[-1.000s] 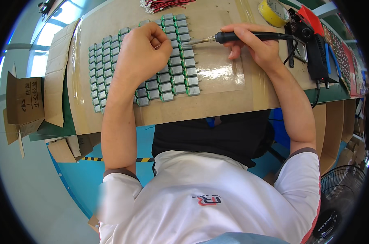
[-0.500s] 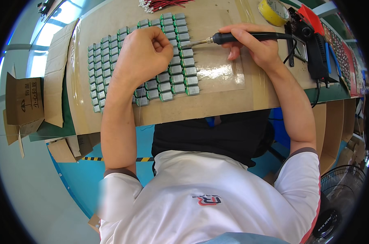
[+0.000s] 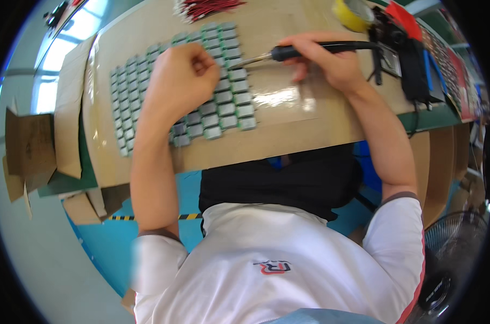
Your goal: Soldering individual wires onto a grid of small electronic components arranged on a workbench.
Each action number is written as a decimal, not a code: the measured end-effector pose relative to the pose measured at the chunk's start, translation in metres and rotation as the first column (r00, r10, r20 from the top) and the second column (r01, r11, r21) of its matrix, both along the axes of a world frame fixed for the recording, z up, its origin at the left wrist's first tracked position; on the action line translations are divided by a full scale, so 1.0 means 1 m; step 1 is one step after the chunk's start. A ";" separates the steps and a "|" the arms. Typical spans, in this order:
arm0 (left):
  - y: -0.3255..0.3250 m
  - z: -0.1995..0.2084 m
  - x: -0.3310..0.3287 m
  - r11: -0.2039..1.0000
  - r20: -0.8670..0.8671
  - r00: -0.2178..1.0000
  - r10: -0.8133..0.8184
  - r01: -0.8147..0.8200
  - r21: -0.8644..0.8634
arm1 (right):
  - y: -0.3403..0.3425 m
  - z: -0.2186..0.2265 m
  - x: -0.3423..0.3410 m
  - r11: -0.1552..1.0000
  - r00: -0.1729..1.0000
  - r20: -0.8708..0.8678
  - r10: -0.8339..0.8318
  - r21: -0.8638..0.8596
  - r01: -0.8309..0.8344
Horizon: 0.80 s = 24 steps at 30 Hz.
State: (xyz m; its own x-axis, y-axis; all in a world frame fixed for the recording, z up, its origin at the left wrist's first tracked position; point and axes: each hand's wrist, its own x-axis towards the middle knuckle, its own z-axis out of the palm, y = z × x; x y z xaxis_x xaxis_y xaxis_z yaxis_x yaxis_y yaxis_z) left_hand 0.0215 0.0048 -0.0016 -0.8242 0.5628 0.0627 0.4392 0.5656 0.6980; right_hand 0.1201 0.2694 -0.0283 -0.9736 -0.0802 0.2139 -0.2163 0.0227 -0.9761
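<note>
Rows of small grey blocks with green circuit-board edges (image 3: 224, 98) lie on the brown, tape-covered work surface. Over the middle of these rows is my left hand (image 3: 182, 75), its thumb and fingers pinched together; whatever is between them is too small to make out. In my right hand (image 3: 331, 62) is a soldering iron (image 3: 286, 52), held by its black handle like a pen. Its metal tip points left and reaches the right-hand columns of blocks, close to my left fingertips. Blur hides whether the tip touches a block.
Red wires with white ends (image 3: 201, 8) lie at the far edge. Yellow tape roll (image 3: 353, 14), black soldering station (image 3: 414, 75) and red-handled tool (image 3: 402, 20) sit far right. An open cardboard box (image 3: 31, 143) stands left; a fan (image 3: 453, 248) is at lower right.
The whole view has shifted slightly, so the blocks and both hands appear a little further left, and the picture is blurrier. My grips and the iron's place over the blocks look much the same.
</note>
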 end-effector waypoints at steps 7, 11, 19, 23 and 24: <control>-0.004 -0.005 -0.001 1.000 0.073 0.997 0.017 -0.017 -0.007 | -0.007 0.003 0.001 0.994 0.990 0.137 -0.028 -0.099 0.041; 0.002 -0.001 0.000 1.000 0.154 0.988 0.023 -0.021 -0.016 | -0.006 0.008 0.006 0.990 0.987 0.153 -0.057 -0.117 0.075; 0.002 0.000 0.001 0.999 0.155 0.987 0.037 -0.032 -0.033 | -0.007 0.005 0.003 0.986 0.989 0.147 -0.037 -0.154 0.059; 0.001 0.000 0.000 0.999 0.157 0.987 0.035 -0.029 -0.037 | -0.007 0.006 0.003 0.988 0.988 0.148 -0.034 -0.144 0.055; 0.001 0.000 0.000 0.999 0.158 0.987 0.040 -0.034 -0.039 | -0.007 0.006 0.003 0.988 0.989 0.147 -0.034 -0.143 0.055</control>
